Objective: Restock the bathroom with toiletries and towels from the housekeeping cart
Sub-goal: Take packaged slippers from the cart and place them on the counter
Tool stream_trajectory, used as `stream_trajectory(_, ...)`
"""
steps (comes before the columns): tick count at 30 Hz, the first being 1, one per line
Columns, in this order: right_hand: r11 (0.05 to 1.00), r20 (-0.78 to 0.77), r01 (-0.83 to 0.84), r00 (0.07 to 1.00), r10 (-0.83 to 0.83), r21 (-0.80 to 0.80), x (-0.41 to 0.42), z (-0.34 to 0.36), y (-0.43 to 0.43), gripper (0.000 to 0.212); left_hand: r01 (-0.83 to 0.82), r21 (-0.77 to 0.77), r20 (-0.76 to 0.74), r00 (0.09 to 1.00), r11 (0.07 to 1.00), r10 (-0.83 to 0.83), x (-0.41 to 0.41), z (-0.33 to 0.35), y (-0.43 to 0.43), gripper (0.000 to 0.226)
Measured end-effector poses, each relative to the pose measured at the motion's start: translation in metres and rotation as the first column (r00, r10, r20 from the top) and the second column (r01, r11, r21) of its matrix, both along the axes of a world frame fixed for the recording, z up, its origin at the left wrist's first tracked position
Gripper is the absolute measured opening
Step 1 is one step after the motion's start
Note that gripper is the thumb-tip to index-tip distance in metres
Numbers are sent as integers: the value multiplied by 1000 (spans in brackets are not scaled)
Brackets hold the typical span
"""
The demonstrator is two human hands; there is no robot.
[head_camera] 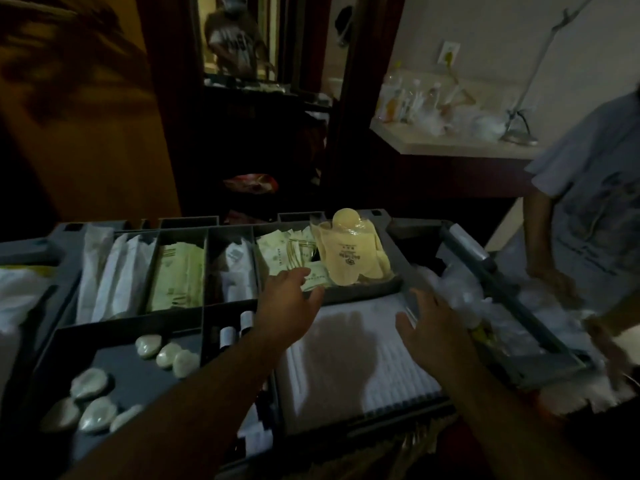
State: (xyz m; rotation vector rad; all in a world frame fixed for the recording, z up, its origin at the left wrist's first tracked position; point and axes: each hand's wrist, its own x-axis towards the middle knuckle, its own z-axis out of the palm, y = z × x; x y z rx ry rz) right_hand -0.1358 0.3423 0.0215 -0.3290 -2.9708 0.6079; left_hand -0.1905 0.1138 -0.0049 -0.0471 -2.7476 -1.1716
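The cart tray (131, 318) sorts supplies by compartment for quick picking. Above the folded white towel (360, 368), the right hand (433, 330) hovers flat and spread, holding nothing. Farther in, the left hand (287, 296) reaches the sachet compartment, with fingers and thumb either side of 1 sachet (316, 279). I cannot tell whether it is gripped.

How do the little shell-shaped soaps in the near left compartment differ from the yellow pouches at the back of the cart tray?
The soaps are small, pale and rounded; the yellow pouches are bigger, and look glossy and translucent. The soaps lie flat, scattered singly across their compartment floor; the yellow pouches stand upright, bunched together, with a round cap on top. Both sit in compartments of the same grey cart tray.
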Motion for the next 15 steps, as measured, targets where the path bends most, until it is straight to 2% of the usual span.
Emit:
stream_trajectory(4,1000,23,25,999,-25,2,-26,-11,4,56,39,35,91,995,999,-42,-48,-9,15,52)
stream_trajectory(9,998,-20,49,999,-50,-35,-56,-18,12,49,24,188,194,979,982,-61,-90,-16,32,58)
stream_trajectory(15,1000,-69,4,998,-3,8,-111,-26,13,31,-3,314,147,988,950,-45,-126,-28,45,43)
